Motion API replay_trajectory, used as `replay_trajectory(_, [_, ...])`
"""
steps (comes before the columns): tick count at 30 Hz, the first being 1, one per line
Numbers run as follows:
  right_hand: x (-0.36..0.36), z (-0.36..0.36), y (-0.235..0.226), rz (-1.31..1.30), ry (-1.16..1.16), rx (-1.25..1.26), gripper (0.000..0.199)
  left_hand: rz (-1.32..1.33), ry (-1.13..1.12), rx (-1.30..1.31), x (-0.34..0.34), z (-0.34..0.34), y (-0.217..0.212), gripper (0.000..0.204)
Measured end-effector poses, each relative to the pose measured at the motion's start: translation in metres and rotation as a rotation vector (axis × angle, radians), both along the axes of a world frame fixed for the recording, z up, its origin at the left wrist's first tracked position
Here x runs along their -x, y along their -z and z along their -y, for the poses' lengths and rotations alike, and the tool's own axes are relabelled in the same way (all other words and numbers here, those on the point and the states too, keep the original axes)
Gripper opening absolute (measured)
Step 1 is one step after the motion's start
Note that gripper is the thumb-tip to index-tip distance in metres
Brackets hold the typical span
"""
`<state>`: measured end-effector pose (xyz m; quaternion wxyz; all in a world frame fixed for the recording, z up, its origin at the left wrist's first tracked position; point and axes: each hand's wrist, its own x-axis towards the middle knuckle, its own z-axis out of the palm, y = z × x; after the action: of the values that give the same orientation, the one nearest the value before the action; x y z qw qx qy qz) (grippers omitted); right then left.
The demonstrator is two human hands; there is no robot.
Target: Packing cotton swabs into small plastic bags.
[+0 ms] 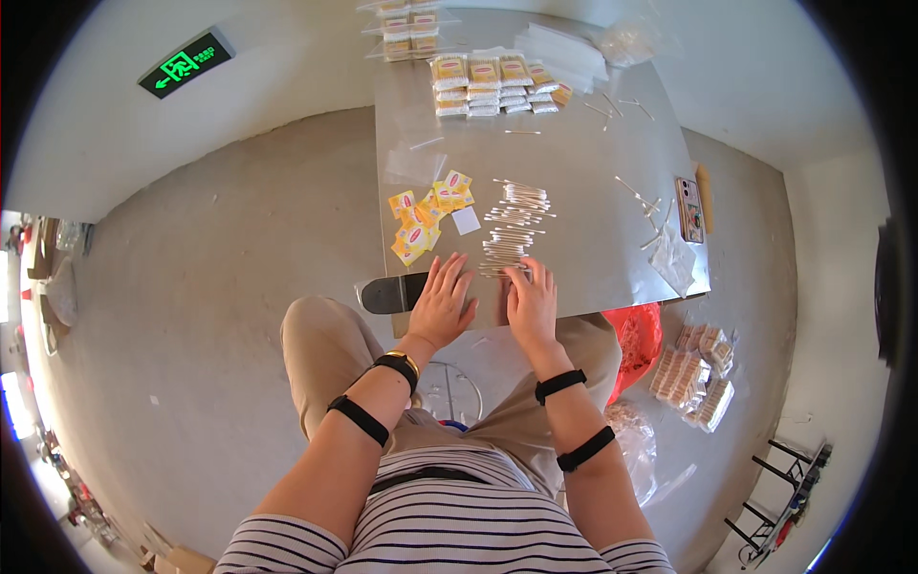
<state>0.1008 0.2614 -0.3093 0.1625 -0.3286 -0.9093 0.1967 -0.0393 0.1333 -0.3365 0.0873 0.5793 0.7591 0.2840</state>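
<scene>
Loose cotton swabs (pixel 517 225) lie in a rough column on the metal table. My left hand (pixel 442 304) lies palm down at the near edge, fingers stretched, beside a flat black strip with a rounded end (pixel 384 296) and partly over it. My right hand (pixel 533 304) is at the near end of the swabs, fingers slightly bent and apart. Its fingertips touch the nearest swabs; I see none gripped. Left of the swabs are yellow printed cards (pixel 413 232) and a small white card (pixel 466 221).
Stacked swab packs (pixel 483 83) and clear bags (pixel 564 57) are at the back of the table (pixel 593 239). Stray swabs (pixel 639 196) and a phone (pixel 689 210) lie to the right. A red bag (pixel 635 346) and bundled swabs (pixel 681 379) sit below the right edge.
</scene>
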Motion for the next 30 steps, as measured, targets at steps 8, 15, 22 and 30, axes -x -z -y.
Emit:
replay_trajectory(8, [0.003, -0.003, 0.000, 0.037, -0.024, -0.051, 0.036, -0.017, -0.008, 0.004, 0.000, -0.001, 0.000, 0.050])
replay_trajectory(15, [0.007, -0.007, -0.004, 0.055, -0.016, -0.025, 0.029, -0.036, -0.006, 0.028, 0.000, 0.000, 0.001, 0.048])
replay_trajectory(22, [0.017, -0.017, 0.000, 0.018, 0.002, -0.047, 0.025, -0.019, -0.007, 0.031, 0.000, 0.000, 0.000, 0.049])
replay_trajectory(30, [0.032, -0.030, 0.008, 0.069, -0.025, -0.047, 0.016, -0.019, -0.006, 0.047, 0.000, -0.001, 0.000, 0.046])
